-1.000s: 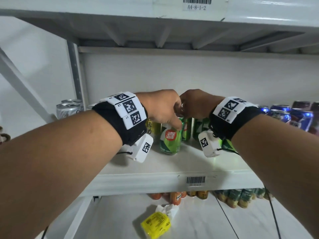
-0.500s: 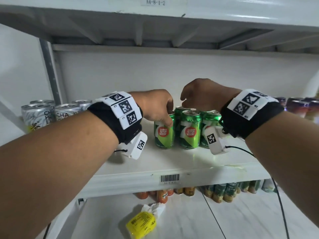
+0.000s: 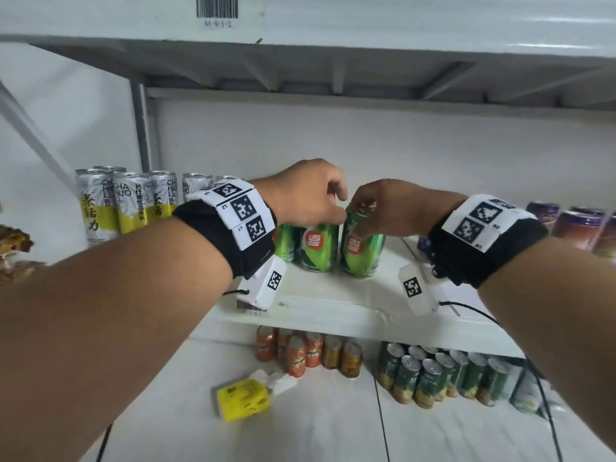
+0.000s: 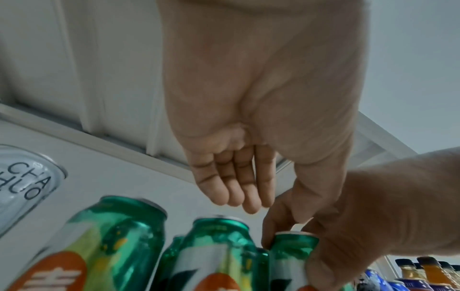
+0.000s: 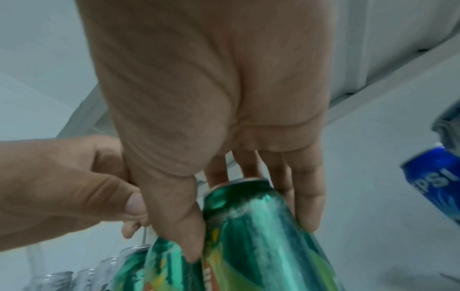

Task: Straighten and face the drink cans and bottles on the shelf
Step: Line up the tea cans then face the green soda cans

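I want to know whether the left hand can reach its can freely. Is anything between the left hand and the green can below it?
Nothing visible is. The left hand hovers with loose fingers just above the middle green can; only air shows between them in the left wrist view.

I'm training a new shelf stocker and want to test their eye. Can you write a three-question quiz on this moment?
1. Which hand grips a green can?
2. True or false: the left hand holds a can.
3. What stands left of the green cans: A) silver and yellow cans, B) bottles, C) boxes?

Key:
1. The right hand, at the can's top.
2. False; its fingers hang free above the cans.
3. A.
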`<action>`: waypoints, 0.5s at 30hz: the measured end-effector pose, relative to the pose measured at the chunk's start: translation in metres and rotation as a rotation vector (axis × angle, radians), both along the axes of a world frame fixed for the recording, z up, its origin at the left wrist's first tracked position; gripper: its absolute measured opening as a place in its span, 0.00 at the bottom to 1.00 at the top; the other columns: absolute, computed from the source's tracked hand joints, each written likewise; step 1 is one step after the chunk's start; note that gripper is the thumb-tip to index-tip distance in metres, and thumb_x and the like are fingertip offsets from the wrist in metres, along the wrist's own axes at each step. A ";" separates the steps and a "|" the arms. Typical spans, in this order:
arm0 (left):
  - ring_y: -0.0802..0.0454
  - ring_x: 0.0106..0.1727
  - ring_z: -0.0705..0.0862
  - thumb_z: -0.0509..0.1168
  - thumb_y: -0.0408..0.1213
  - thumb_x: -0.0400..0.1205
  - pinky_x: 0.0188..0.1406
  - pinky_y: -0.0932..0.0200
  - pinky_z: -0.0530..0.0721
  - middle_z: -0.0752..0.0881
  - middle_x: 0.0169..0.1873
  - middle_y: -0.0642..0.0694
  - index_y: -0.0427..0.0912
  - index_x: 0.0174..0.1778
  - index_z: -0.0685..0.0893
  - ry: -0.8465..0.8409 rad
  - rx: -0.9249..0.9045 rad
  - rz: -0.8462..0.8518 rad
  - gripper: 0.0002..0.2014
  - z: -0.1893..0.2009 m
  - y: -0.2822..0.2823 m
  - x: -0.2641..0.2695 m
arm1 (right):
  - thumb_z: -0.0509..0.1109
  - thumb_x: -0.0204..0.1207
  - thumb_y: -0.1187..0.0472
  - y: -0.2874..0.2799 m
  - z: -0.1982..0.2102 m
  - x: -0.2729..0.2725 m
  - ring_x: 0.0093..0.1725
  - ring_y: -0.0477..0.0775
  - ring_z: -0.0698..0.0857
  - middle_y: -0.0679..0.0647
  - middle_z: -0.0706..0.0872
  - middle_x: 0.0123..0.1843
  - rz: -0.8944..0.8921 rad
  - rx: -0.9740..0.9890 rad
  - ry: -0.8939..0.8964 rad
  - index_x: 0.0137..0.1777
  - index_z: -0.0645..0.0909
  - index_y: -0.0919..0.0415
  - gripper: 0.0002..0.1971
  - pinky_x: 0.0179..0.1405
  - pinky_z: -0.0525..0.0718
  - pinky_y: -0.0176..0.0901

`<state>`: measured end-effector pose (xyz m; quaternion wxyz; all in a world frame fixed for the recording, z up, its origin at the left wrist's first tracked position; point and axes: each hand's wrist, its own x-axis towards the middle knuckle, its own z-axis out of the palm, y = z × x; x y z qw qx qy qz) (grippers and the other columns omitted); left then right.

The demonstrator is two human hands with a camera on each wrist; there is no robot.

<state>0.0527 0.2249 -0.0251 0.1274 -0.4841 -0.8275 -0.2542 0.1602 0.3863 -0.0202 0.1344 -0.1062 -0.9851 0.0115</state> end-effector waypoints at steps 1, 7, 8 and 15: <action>0.52 0.50 0.88 0.81 0.44 0.76 0.55 0.54 0.88 0.88 0.50 0.53 0.49 0.57 0.91 -0.019 -0.010 0.009 0.15 -0.001 0.002 0.007 | 0.81 0.73 0.47 0.003 -0.003 0.004 0.57 0.56 0.83 0.51 0.86 0.60 0.018 -0.018 0.040 0.66 0.86 0.50 0.22 0.53 0.82 0.45; 0.43 0.45 0.92 0.87 0.51 0.72 0.49 0.46 0.92 0.93 0.51 0.46 0.50 0.54 0.89 -0.160 -0.181 0.044 0.20 -0.019 0.027 0.051 | 0.83 0.71 0.48 0.025 -0.012 0.044 0.57 0.55 0.86 0.50 0.89 0.57 0.101 -0.123 0.181 0.60 0.88 0.52 0.19 0.55 0.85 0.45; 0.45 0.47 0.93 0.87 0.53 0.71 0.49 0.47 0.91 0.94 0.49 0.47 0.51 0.52 0.90 -0.155 -0.200 0.040 0.20 -0.022 0.031 0.056 | 0.83 0.71 0.48 0.028 -0.015 0.050 0.58 0.54 0.86 0.50 0.89 0.57 0.116 -0.158 0.203 0.61 0.88 0.51 0.19 0.56 0.84 0.44; 0.51 0.54 0.94 0.86 0.41 0.75 0.62 0.49 0.92 0.96 0.49 0.50 0.44 0.53 0.92 -0.450 0.025 -0.132 0.14 -0.064 0.061 0.077 | 0.87 0.67 0.43 0.045 -0.053 0.066 0.52 0.48 0.89 0.45 0.90 0.52 0.158 -0.558 0.442 0.60 0.87 0.49 0.23 0.50 0.85 0.41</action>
